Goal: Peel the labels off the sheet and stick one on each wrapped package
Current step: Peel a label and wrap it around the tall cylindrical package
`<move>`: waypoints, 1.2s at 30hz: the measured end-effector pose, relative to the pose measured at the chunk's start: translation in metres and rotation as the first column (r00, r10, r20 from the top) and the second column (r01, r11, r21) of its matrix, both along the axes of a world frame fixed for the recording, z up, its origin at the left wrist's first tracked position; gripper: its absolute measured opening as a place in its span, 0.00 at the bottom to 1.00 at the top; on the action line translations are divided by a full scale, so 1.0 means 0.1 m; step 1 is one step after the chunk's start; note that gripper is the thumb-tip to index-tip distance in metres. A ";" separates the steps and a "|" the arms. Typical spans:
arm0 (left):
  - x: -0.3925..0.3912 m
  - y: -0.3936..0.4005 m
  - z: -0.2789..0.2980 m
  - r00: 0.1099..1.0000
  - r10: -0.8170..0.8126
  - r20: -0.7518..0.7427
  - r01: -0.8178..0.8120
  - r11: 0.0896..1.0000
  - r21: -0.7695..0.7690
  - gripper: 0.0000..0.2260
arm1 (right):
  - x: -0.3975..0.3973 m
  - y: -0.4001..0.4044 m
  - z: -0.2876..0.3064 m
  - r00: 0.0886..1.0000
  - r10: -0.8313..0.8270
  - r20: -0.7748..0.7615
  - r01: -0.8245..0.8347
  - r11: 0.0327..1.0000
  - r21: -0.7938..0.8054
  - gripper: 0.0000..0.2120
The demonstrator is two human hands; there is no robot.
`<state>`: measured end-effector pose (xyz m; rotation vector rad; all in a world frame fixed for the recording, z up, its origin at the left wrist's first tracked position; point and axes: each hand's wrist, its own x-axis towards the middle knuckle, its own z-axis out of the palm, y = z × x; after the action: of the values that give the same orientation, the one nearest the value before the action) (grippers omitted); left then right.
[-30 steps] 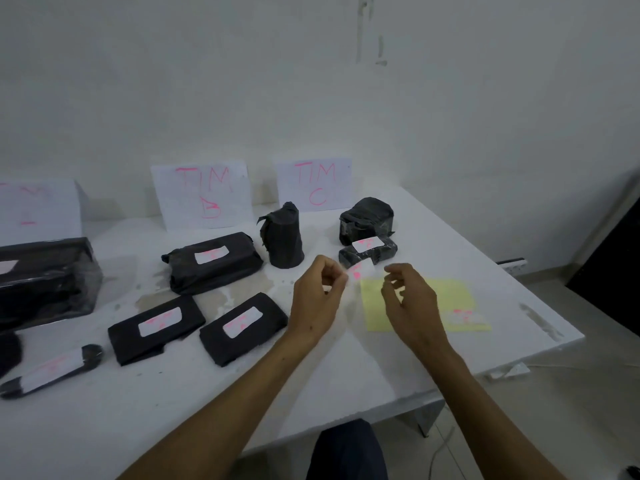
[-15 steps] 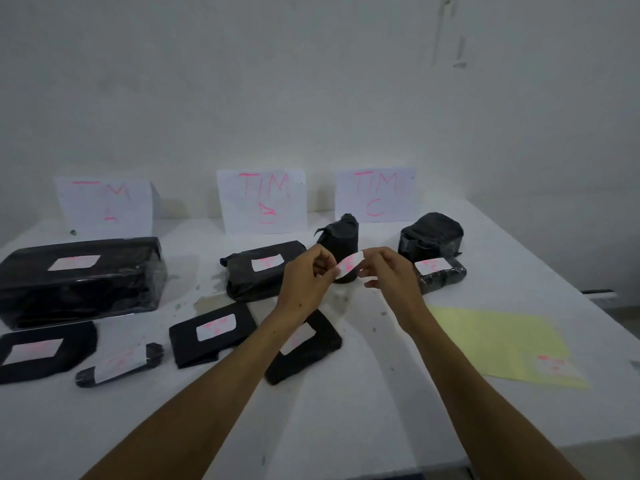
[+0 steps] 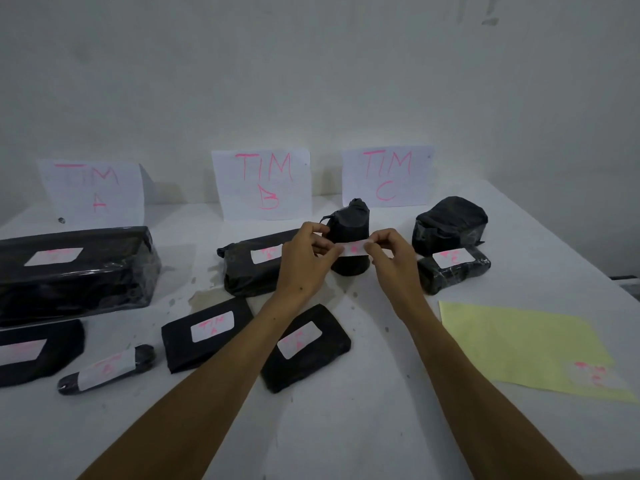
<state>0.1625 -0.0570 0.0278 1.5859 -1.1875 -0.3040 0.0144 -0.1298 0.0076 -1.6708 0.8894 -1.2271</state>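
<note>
Label (image 3: 355,249) stretched between left hand (image 3: 306,261) and right hand (image 3: 391,258), fingertips pinching each end, before upright cone-shaped package (image 3: 349,237); curved wrap risks creases or crooked adhesion.

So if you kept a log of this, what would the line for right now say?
step: applying label | left hand + right hand: pinch label ends | target: upright cone package | sheet: one label left

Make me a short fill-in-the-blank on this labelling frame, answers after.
1. Both hands, left hand and right hand, pinch one ____ between them.
2. The label is held in front of the upright ____ package.
3. The yellow sheet lies on the ____ side of the table.
Answers: label; black; right
</note>
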 end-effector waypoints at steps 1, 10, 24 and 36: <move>0.00 0.00 -0.01 1.000 0.001 0.008 -0.001 1.000 -0.001 0.16 | 0.00 -0.01 -0.03 1.000 0.001 0.008 -0.001 1.000 -0.003 0.02; 0.01 -0.02 -0.08 0.997 0.008 0.072 -0.004 0.998 -0.061 0.14 | 0.00 -0.01 -0.10 0.999 0.033 0.039 -0.031 0.997 -0.069 0.01; 0.01 -0.09 -0.07 0.989 0.042 0.142 -0.039 0.999 -0.021 0.20 | 0.01 -0.06 -0.13 0.997 0.068 0.026 -0.066 0.995 -0.077 0.03; 0.07 -0.16 -0.12 0.988 0.061 0.139 -0.056 0.998 -0.039 0.16 | 0.02 -0.13 -0.11 0.999 0.044 0.004 -0.043 0.993 -0.105 0.03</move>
<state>0.1690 -0.0727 0.0157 1.6302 -1.2437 -0.1346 0.0161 -0.1424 -0.0036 -1.7593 0.7923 -1.2680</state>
